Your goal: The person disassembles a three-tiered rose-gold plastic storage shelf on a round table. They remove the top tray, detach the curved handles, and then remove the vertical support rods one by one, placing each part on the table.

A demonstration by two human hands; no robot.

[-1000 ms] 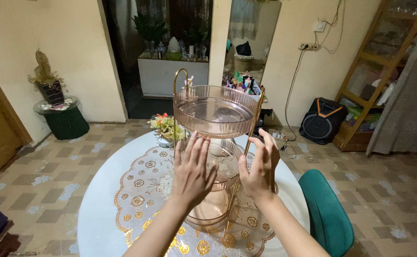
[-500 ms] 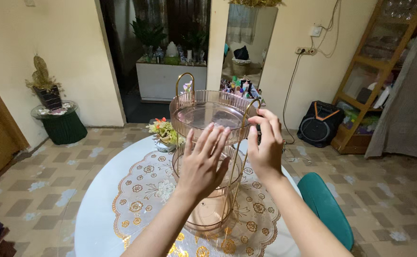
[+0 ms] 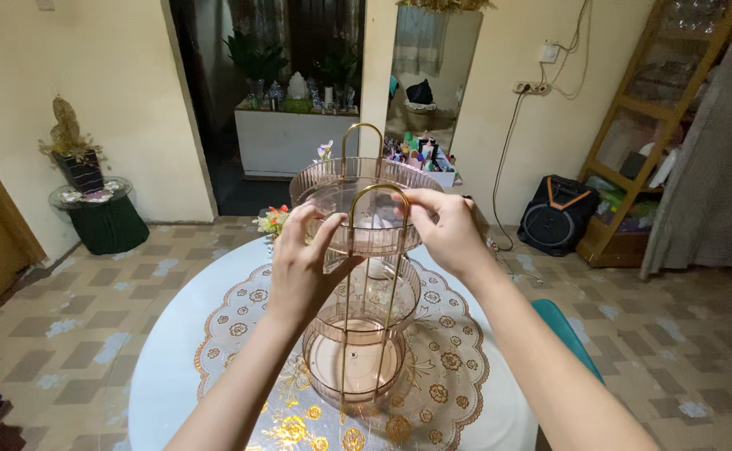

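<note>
Both hands are up at the top of the stand now. The left hand (image 3: 303, 263) is spreading wide, palm and fingers pressing around the near rim of the top tray (image 3: 366, 200). The right hand (image 3: 448, 230) is curling over from the other side, thumb and fingers pinching close around the near gold hoop (image 3: 374, 194) where it is arching over that rim.

That pink three-tier stand (image 3: 364, 292) is sitting toward the near edge of the round white tabletop (image 3: 161, 367), on a gold-patterned doily (image 3: 445, 359) at the tabletop's middle.

Risk, as I judge it: everything is being gripped high up, so a sideways push could be tipping the whole stand over its narrow bottom bowl (image 3: 353, 367). The see-through trays look hard and smooth, so fingers could be slipping on the rim, and a tier working loose from the thin gold rods could be dropping onto the one beneath. The doily could also be sliding under the base.

Hard to read: the left palm is covering the spot where the hoop meets the tray, so I cannot tell whether the tray is seated or lifting free. The middle tier (image 3: 378, 288) is showing only through the plastic. A small flower bunch (image 3: 272, 221) at the tabletop's far edge is half hidden behind the left hand, and the teal chair (image 3: 562, 330) off the right edge is cut off by the right forearm.
</note>
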